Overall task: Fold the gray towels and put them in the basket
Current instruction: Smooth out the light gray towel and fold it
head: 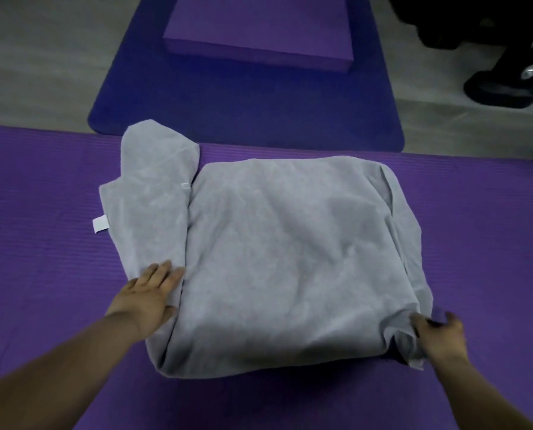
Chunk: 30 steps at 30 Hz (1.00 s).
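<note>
Gray towel (pixel 290 259): folded, flat on the purple mat (pixel 42 274) (white tag at its left edge). Your left hand (pixel 150 296) presses it with straight fingers; your right hand (pixel 439 336) pinches its near right corner.

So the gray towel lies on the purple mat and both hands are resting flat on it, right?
Not quite. The head view shows only the left hand resting flat on the gray towel; the right hand pinches its near right corner with curled fingers. The towel does lie on the purple mat.
</note>
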Motion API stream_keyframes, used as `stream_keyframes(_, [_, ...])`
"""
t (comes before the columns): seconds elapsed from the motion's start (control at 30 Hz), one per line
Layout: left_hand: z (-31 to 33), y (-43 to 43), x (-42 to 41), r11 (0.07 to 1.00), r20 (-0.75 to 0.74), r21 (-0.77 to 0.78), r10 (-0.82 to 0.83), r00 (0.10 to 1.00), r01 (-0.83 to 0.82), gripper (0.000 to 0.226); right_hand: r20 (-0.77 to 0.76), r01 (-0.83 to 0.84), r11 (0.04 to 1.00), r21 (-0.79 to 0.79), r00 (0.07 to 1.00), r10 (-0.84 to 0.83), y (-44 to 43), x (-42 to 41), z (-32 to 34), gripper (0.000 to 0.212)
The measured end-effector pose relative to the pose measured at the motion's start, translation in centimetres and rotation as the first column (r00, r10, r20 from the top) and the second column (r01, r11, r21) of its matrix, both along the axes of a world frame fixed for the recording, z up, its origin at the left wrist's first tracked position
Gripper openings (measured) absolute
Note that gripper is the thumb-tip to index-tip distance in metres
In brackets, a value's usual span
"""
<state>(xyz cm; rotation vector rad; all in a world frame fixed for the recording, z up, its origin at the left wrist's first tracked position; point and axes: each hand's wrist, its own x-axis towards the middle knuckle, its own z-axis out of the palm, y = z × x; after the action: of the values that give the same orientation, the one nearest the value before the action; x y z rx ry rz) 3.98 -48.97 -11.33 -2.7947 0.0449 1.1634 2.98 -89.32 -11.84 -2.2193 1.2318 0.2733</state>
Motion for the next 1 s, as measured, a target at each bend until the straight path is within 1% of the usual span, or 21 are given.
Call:
stream_keyframes(0.03, [-0.2, -0.1, 0.0, 1.0, 0.018, 0.008, 0.004, 1.0, -0.004, 0.073, 0.002, -0.006, 0.999, 0.048, 1.0, 0.006, 0.0, 0.1, -0.4, 0.051])
stream_keyframes(0.1, [-0.2, -0.1, 0.2, 0.999, 0.043, 0.04, -0.006, 0.999, 0.004, 0.074, 0.016, -0.048, 0.997, 0.054, 0.999, 0.047, 0.5, 0.2, -0.9, 0.034])
stream_keyframes(0.13, [-0.1, 0.0, 0.3, 0.999, 0.045, 0.048, -0.003, 0.999, 0.0, 0.075, 0.018, -0.065, 0.996, 0.054, 0.998, 0.064, 1.1, 0.2, -1.0, 0.033])
stream_keyframes(0.23, [0.6, 1.0, -0.1, 0.998, 0.041, 0.067, 0.018, 0.999, -0.02, 0.076, 0.011, -0.214, 0.977, -0.023, 0.977, 0.214, 3.0, -0.2, -0.6, 0.046])
stream_keyframes(0.3, [0.8, 1.9, -0.9, 0.996, 0.001, 0.086, 0.029, 1.0, -0.029, 0.075, -0.027, -0.368, 0.927, -0.065, 0.93, 0.367, 4.4, -0.6, -0.5, 0.054])
stream_keyframes(0.37, [0.9, 2.8, -2.0, 0.991, -0.05, 0.13, 0.052, 0.997, -0.045, 0.073, -0.045, -0.499, 0.865, -0.048, 0.867, 0.497, 5.6, -1.0, -0.7, 0.056])
stream_keyframes(0.43, [0.9, 3.7, -2.7, 0.981, -0.042, 0.178, 0.082, 0.996, -0.073, 0.071, -0.043, -0.577, 0.817, 0.005, 0.816, 0.577, 6.6, -1.1, -0.8, 0.053])
stream_keyframes(0.5, [1.2, 4.3, -2.9, 0.97, 0.022, 0.215, 0.108, 0.994, -0.11, 0.065, -0.032, -0.605, 0.792, 0.08, 0.793, 0.608, 7.2, -1.0, -0.5, 0.05])
stream_keyframes(0.57, [1.9, 4.8, -2.5, 0.959, 0.072, 0.212, 0.175, 0.982, -0.186, 0.055, -0.048, -0.627, 0.773, 0.091, 0.773, 0.633, 7.1, -1.0, 0.1, 0.05])
stream_keyframes(0.63, [3.3, 4.6, -1.7, 0.953, 0.073, 0.181, 0.234, 0.97, -0.243, 0.056, -0.051, -0.609, 0.79, 0.071, 0.789, 0.612, 6.1, -1.0, 1.1, 0.051])
stream_keyframes(0.67, [4.0, 4.2, -1.1, 0.955, 0.071, 0.176, 0.229, 0.971, -0.238, 0.056, -0.057, -0.577, 0.815, 0.061, 0.813, 0.579, 5.2, -1.1, 1.9, 0.053])
stream_keyframes(0.73, [5.4, 2.6, 0.0, 0.973, 0.086, 0.167, 0.147, 0.985, -0.159, 0.05, -0.062, -0.509, 0.86, 0.046, 0.857, 0.511, 3.3, -1.8, 3.6, 0.055])
stream_keyframes(0.8, [6.5, 0.0, 1.3, 0.992, 0.138, 0.128, -0.004, 0.99, -0.014, 0.044, -0.053, -0.469, 0.883, 0.019, 0.882, 0.469, 1.5, -2.7, 5.4, 0.053])
stream_keyframes(0.83, [6.7, -1.5, 2.1, 0.995, 0.176, 0.083, -0.066, 0.982, 0.052, 0.041, -0.055, -0.477, 0.879, 0.006, 0.877, 0.477, 0.7, -3.0, 6.0, 0.052])
stream_keyframes(0.9, [6.4, -4.6, 3.4, 0.986, 0.213, -0.04, -0.149, 0.966, 0.161, 0.043, -0.119, -0.509, 0.861, -0.004, 0.855, 0.505, -0.9, -3.4, 6.3, 0.052])
stream_keyframes(0.97, [5.7, -8.0, 4.0, 0.966, 0.188, -0.16, -0.171, 0.967, 0.202, 0.052, -0.184, -0.553, 0.832, 0.031, 0.815, 0.549, -3.0, -3.9, 5.6, 0.051])
stream_keyframes(1.0, [5.0, -9.6, 4.3, 0.96, 0.168, -0.204, -0.157, 0.973, 0.191, 0.057, -0.208, -0.542, 0.836, 0.082, 0.811, 0.547, -4.2, -4.2, 5.0, 0.052])
